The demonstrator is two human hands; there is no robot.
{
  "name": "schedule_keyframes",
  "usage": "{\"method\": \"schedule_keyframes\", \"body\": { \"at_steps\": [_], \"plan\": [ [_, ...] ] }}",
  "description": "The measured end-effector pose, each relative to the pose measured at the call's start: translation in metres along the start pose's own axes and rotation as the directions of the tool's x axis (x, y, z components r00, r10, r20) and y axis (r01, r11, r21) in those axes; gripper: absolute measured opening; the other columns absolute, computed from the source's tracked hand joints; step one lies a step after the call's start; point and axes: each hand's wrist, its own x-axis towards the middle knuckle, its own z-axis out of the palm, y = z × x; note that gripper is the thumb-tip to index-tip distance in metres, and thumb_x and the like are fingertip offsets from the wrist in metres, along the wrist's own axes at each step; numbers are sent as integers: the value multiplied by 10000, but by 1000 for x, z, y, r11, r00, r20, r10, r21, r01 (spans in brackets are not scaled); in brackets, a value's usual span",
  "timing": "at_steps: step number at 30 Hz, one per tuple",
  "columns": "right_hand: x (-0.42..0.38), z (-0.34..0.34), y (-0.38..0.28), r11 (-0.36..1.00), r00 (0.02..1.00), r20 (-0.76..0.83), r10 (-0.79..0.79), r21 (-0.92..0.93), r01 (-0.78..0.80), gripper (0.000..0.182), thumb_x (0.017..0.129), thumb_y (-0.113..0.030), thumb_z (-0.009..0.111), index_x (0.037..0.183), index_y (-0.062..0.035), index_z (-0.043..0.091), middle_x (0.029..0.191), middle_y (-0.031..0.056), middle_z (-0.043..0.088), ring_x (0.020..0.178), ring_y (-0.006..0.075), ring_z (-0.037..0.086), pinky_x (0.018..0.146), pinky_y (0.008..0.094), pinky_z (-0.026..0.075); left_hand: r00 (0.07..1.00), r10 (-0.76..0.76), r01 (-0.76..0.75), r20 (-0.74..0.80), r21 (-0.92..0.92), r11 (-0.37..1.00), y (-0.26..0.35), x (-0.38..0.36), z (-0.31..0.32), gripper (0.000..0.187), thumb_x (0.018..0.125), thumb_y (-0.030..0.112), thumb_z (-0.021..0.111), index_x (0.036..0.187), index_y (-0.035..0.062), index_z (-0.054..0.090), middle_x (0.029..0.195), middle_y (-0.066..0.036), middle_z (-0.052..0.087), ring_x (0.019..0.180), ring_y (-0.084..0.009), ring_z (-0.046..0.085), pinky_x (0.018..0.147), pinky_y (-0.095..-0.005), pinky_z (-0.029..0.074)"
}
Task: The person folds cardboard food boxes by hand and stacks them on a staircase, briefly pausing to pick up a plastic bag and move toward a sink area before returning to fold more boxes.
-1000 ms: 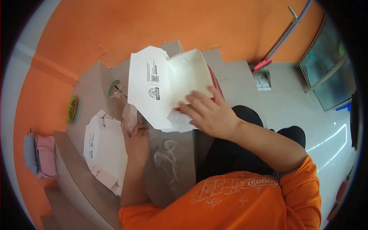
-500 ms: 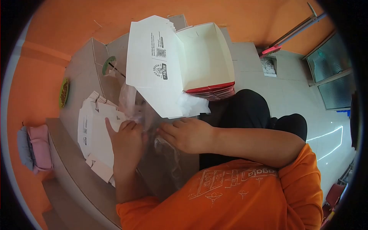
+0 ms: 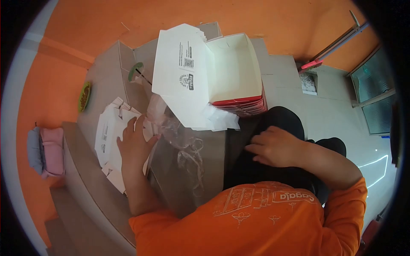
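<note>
My left hand [image 3: 134, 145] rests with spread fingers on a stack of flat, unfolded white cardboard boxes [image 3: 112, 132] printed with dark lettering. Loosely bent and apart, the fingers of my right hand [image 3: 273, 147] hold nothing visible; the hand is over my black-clad leg. Between the hands, crumpled clear plastic [image 3: 192, 155] lies on the grey tiled step, touched by neither. Beyond it stands a stack of folded paper boxes [image 3: 235, 70], cream inside with red outer sides. Their printed white lids [image 3: 179, 81] hang open to the left, over some white plastic [image 3: 222, 118].
A green cup lid with a dark straw [image 3: 136, 71] is behind the boxes. At the left are a green dish [image 3: 84, 97] of brown bits and a pink and grey pouch [image 3: 52, 151]. A pink-headed broom [image 3: 311, 65] leans at the back right.
My right hand has left the clear plastic and moved right, over my leg. My left hand has let go of the plastic and spread onto the flat boxes. The view has shifted slightly.
</note>
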Motion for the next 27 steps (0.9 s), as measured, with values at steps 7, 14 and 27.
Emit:
{"method": "schedule_keyframes", "body": {
  "at_steps": [7, 14, 27],
  "plan": [
    [-122, 13, 67, 765, 804, 17, 594, 295, -572, 317, 816, -213, 626, 1082, -43, 600, 1052, 153, 596, 961, 311, 580, 863, 380, 457, 978, 84, 64, 192, -654, 753, -45, 20, 23, 826, 674, 219, 787, 1364, 101, 351, 1336, -129, 393, 1103, -292, 514, 907, -373, 437],
    [-261, 86, 155, 207, 225, 107, 968, 154, -966, 310, 819, -219, 605, 1062, -26, 610, 1081, 170, 602, 997, 320, 578, 870, 387, 457, 993, 82, -18, 82, -584, 811, -41, 13, 30, 803, 683, 176, 783, 1357, 72, 361, 1323, -153, 385, 1097, -291, 506, 898, -375, 443],
    [-240, 85, 130, 414, 422, 6, 907, 183, -892, 283, 826, -241, 605, 1047, -65, 612, 1034, 135, 608, 964, 304, 582, 849, 396, 464, 999, -26, 34, 22, -701, 712, -55, 13, 39, 688, 723, 191, 758, 1300, 37, 416, 1301, -150, 419, 1109, -273, 499, 871, -363, 459]
  ]
}}
